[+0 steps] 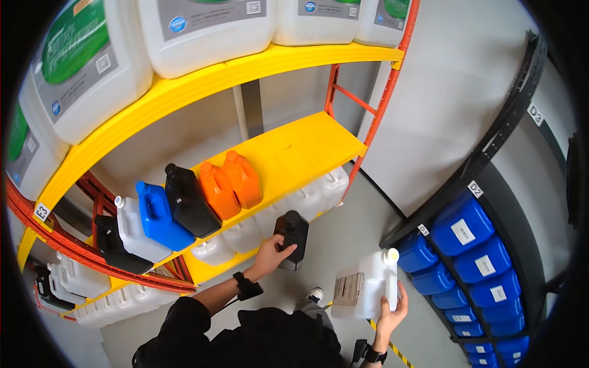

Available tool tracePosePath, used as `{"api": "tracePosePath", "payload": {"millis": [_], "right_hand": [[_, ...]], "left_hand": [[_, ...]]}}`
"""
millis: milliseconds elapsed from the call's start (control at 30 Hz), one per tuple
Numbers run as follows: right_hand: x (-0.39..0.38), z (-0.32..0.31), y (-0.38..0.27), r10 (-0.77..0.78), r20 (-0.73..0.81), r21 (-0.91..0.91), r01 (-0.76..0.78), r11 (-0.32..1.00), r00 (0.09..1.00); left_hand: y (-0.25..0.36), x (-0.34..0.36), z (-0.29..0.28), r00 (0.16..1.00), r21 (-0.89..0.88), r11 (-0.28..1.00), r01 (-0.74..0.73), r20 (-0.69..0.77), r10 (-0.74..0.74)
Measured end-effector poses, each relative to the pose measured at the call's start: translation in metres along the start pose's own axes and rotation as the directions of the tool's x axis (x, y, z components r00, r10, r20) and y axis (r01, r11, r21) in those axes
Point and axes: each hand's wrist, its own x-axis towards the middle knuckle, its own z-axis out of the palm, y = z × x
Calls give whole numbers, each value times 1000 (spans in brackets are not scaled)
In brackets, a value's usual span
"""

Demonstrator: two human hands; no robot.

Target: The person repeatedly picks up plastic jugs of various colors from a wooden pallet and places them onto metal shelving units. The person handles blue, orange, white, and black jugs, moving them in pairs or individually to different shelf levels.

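My left hand is closed round a black jerrycan, which hangs upright in front of the yellow shelf. Out to the right, my right hand grips the handle of a translucent white jerrycan with a pale cap and a paper label. On the middle shelf, nearest my left hand, stand two orange jerrycans. Further left in the same row are a black jerrycan, a blue jerrycan, a white jerrycan and another black jerrycan.
Large white canisters with printed labels line the top shelf. More white containers sit on the level below the jerrycans. To the right, a dark rack holds several blue bins. An orange-red upright ends the shelving.
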Motion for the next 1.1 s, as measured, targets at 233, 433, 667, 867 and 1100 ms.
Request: {"api": "tracePosePath", "payload": {"millis": [233,433,667,867,1100], "right_hand": [[148,88,-22,-94,275,62,79,995,957],[237,208,-46,-274,452,120,246,962,849],[280,355,-74,-382,616,231,306,924,689],[292,453,-44,-392,696,253,305,918,602],[291,505,-15,-420,770,341,248,907,480]], "left_hand": [[7,128,3,947,-92,993,73,-306,-98],[-26,214,-5,847,14,993,119,-524,-94],[-37,256,-5,741,109,942,318,-648,-175],[-12,254,-3,699,23,936,351,-672,-246],[-8,259,-9,662,96,921,378,-723,-196]]}}
